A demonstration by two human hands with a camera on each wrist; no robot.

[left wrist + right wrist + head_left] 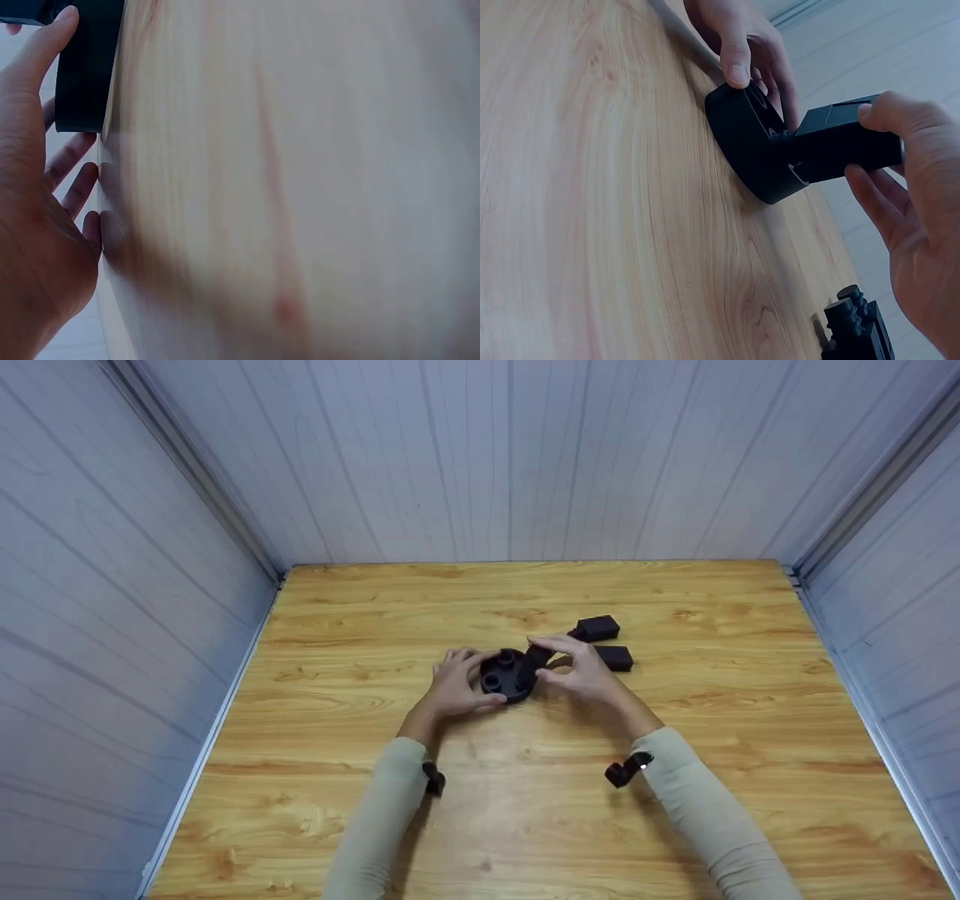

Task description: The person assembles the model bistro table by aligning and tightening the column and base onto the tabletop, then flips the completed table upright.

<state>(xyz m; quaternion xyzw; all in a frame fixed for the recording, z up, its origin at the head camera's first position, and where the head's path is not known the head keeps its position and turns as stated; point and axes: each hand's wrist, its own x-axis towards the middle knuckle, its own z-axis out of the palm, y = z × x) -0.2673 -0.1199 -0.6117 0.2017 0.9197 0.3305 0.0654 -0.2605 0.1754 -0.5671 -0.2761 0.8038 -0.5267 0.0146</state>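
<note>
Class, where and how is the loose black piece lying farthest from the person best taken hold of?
Probably by the block end of the far loose piece, pinched across its sides from above right. The block looks broad and flat-sided, its right side is unobstructed, and the narrower end points left, close to the right hand.
</note>
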